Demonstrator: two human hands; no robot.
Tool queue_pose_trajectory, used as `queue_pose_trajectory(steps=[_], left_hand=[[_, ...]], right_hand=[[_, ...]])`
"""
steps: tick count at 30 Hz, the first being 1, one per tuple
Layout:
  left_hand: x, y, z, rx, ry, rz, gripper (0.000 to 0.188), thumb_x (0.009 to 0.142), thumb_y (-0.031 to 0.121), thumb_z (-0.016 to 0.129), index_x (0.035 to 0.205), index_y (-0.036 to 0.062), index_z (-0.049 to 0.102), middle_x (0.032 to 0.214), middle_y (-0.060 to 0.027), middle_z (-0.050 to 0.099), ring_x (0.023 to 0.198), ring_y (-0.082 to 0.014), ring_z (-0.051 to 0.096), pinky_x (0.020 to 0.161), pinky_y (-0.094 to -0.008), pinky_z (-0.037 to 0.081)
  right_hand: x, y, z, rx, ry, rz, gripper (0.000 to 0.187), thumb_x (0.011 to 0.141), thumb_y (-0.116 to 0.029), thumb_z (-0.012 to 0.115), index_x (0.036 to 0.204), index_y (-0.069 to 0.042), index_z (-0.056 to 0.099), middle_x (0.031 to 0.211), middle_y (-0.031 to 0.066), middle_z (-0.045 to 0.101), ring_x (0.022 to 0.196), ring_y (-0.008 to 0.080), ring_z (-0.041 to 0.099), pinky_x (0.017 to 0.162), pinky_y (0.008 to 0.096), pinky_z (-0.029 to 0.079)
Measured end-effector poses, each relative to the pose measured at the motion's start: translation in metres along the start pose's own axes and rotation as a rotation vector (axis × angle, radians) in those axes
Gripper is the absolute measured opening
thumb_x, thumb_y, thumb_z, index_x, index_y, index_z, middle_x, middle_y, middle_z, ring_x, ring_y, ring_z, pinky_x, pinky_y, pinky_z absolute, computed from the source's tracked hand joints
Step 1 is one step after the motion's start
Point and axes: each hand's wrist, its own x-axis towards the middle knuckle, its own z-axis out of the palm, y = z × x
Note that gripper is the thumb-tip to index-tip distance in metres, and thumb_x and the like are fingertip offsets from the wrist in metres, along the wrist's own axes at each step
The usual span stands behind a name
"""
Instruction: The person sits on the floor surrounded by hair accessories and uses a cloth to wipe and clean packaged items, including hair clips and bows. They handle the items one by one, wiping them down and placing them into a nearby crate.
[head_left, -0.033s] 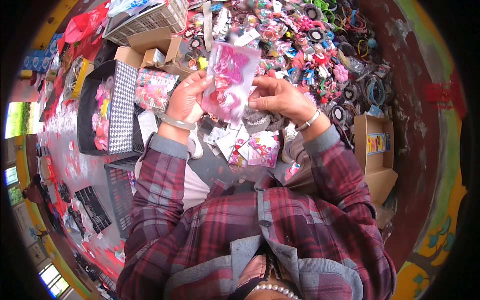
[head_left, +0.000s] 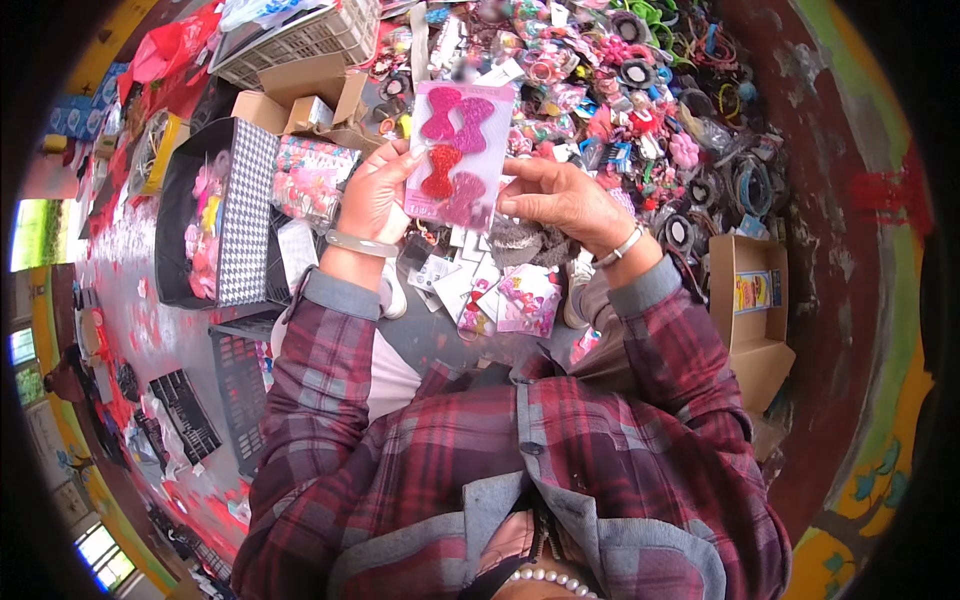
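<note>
My left hand (head_left: 378, 195) pinches the left edge of a pink card of glittery bows (head_left: 462, 155). The bows are magenta, pink and red, and the card's face is turned up to view. At the card's right edge is my right hand (head_left: 568, 207), its thumb and fingers closed on that side. Below the card, a pile of white cards (head_left: 455, 285) lies on the floor between my shoes. Among them is another pink card with bows (head_left: 528, 300). A grey fuzzy item (head_left: 515, 242) lies partly behind my right hand.
A big heap of hair accessories (head_left: 640, 100) spreads ahead and to the right. At left stand a houndstooth fabric bin (head_left: 245, 215), an open cardboard box (head_left: 300, 85) and a grey plastic crate (head_left: 345, 40). A dark basket (head_left: 240, 385) sits nearer. On the right is a long cardboard box (head_left: 748, 325).
The card of bows has turned in my hands from a tilted, blurred position to a flatter, sharper one. Both hands stay in nearly the same place.
</note>
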Motion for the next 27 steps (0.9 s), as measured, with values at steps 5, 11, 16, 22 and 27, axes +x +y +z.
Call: queue_pose_trajectory(steps=[5, 11, 16, 22, 27], left_hand=[[0.01, -0.016, 0.003, -0.032, 0.01, 0.087, 0.012, 0.086, 0.0, 0.048, 0.097, 0.0, 0.052, 0.097, -0.0121, 0.061, 0.089, -0.0186, 0.06, 0.081, -0.0319, 0.048], [0.004, -0.002, 0.022, -0.039, -0.06, -0.067, 0.023, 0.088, 0.008, 0.05, 0.109, -0.0007, 0.051, 0.104, -0.0117, 0.059, 0.096, -0.0207, 0.058, 0.086, -0.0352, 0.046], [0.002, 0.0, 0.019, -0.035, -0.024, -0.073, 0.028, 0.088, 0.013, 0.052, 0.112, -0.0009, 0.051, 0.106, -0.0121, 0.059, 0.097, -0.022, 0.058, 0.087, -0.0377, 0.046], [-0.001, -0.01, 0.028, -0.017, -0.001, -0.108, 0.023, 0.086, 0.011, 0.054, 0.106, -0.0016, 0.054, 0.1, -0.0114, 0.061, 0.09, -0.0201, 0.061, 0.079, -0.0346, 0.051], [0.002, -0.017, 0.014, 0.035, 0.022, -0.106, 0.022, 0.086, 0.011, 0.055, 0.103, -0.0019, 0.056, 0.098, -0.0112, 0.062, 0.086, -0.0191, 0.062, 0.077, -0.0326, 0.051]], right_hand=[[0.004, 0.005, 0.004, -0.033, 0.208, -0.033, 0.029, 0.086, -0.02, 0.058, 0.102, 0.004, 0.06, 0.085, 0.0011, 0.06, 0.078, 0.0063, 0.052, 0.069, 0.0209, 0.041], [0.006, 0.01, -0.007, -0.067, 0.2, 0.098, 0.021, 0.085, -0.019, 0.058, 0.081, 0.0, 0.065, 0.071, -0.0041, 0.055, 0.062, 0.0039, 0.044, 0.056, 0.0197, 0.034], [0.004, 0.003, -0.002, -0.093, 0.116, 0.161, 0.023, 0.085, -0.019, 0.057, 0.071, -0.001, 0.062, 0.063, -0.0052, 0.051, 0.058, 0.0034, 0.041, 0.052, 0.021, 0.032], [0.004, 0.006, 0.001, -0.232, 0.12, 0.168, 0.023, 0.086, -0.019, 0.057, 0.072, -0.002, 0.063, 0.064, -0.0045, 0.053, 0.059, 0.0036, 0.043, 0.053, 0.0207, 0.034], [0.009, 0.021, -0.004, -0.147, 0.21, 0.082, 0.021, 0.085, -0.02, 0.059, 0.076, -0.001, 0.065, 0.065, -0.004, 0.054, 0.059, 0.0041, 0.043, 0.054, 0.0201, 0.034]])
